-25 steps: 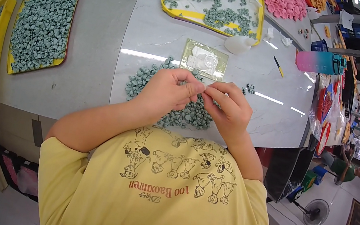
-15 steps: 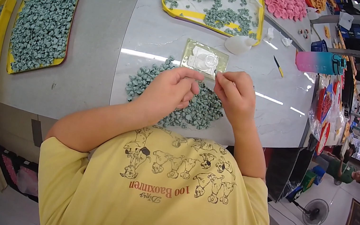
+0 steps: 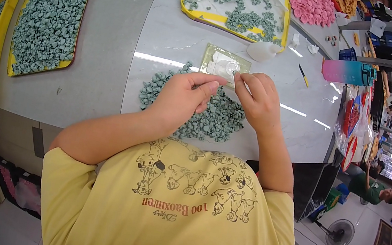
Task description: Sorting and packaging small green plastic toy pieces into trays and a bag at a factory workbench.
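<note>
A heap of small grey-green pieces (image 3: pixel 217 118) lies on the table in front of me. My left hand (image 3: pixel 187 97) is over its left part, index finger stretched to the right and thumb against it; whatever it may hold is too small to make out. Close to that fingertip, my right hand (image 3: pixel 257 99) pinches a tiny dark grey-green piece (image 3: pixel 234 72) between thumb and fingers. Just beyond the fingertips lies a flat greenish rectangular pad (image 3: pixel 211 58) carrying white sheet material and a small clear round dish (image 3: pixel 230 67), partly covered by my right fingers.
A white squeeze bottle (image 3: pixel 263 51) lies beyond the pad, near a yellow tray (image 3: pixel 199 16) with scattered pieces. Fuller yellow trays (image 3: pixel 85 14) stand at left. A yellow-and-black pen-like tool (image 3: pixel 303 75) and a pink-teal bottle (image 3: pixel 346 72) are at right.
My right hand has moved slightly forward, bringing its pinched piece up to the clear dish. My left thumb has drawn nearer its index finger. The whole view has shifted a little.
</note>
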The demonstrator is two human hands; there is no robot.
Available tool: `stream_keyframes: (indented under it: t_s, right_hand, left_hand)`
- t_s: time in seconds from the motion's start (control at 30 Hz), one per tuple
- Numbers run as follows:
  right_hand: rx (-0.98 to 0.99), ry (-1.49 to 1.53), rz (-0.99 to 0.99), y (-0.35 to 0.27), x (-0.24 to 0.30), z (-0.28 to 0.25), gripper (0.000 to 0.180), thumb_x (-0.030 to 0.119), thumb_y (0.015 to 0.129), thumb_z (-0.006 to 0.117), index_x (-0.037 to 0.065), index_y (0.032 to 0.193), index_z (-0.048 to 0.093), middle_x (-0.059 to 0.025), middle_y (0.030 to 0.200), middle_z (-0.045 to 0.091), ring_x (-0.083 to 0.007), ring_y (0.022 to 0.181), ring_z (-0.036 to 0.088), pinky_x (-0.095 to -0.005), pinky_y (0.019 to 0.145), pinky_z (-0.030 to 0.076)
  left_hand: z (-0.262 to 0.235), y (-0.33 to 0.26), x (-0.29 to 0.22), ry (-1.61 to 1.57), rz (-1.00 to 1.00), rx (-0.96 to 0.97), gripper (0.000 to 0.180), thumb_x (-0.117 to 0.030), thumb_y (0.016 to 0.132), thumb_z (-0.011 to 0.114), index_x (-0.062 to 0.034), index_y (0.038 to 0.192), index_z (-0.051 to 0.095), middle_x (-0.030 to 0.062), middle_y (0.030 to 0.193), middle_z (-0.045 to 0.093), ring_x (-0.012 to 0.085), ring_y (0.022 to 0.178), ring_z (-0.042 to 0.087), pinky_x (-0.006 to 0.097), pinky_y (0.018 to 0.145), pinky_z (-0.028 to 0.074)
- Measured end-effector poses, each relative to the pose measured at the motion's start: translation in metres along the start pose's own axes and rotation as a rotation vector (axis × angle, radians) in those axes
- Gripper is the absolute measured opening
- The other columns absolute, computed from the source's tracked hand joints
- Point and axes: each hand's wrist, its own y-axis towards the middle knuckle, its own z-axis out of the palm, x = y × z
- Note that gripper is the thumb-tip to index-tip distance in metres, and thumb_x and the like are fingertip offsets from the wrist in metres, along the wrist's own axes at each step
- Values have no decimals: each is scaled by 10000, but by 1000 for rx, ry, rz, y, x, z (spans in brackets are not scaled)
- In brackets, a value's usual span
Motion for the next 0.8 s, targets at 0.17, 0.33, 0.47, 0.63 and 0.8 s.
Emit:
stream_keyframes:
  t_s: [0.17,0.33,0.47,0.63,0.8]
  right_hand:
    - [-142,370,335,-7,10,6,227,-90,637,684,-11,843,633,-81,827,578,-184,749,553,-275,636,449]
    - [-236,930,772,-12,24,8,133,-98,709,658,-19,810,620,-67,815,574,-119,735,529,-223,624,425]
    - [-291,1209,887,-10,33,2,101,-92,744,638,-17,808,613,-62,820,560,-100,733,510,-204,627,413]
    - [-337,1189,808,-10,37,0,111,-95,736,644,-21,812,610,-71,828,555,-109,734,517,-202,621,417]
    - [-375,505,316,-3,39,-2,222,-122,626,696,-26,810,618,-94,806,572,-176,678,550,-247,570,441]
  left_hand:
    - [0,-1,-1,-37,55,22,273,-145,924,491,5,1143,556,-25,666,450,51,581,408,196,525,351]
    - [5,0,-4,-87,156,-1,222,-171,923,507,-14,1077,537,-14,704,481,56,590,417,198,531,365]
    - [5,0,-3,-250,37,37,177,-211,926,511,-36,903,495,-11,692,468,52,546,371,193,481,322]
    - [6,1,-2,-294,-52,75,270,-278,940,484,-57,789,451,-36,603,383,44,483,281,203,430,244]
    - [8,-1,-6,-280,-98,91,300,-310,949,458,-75,763,448,-48,580,350,46,473,264,205,427,230]
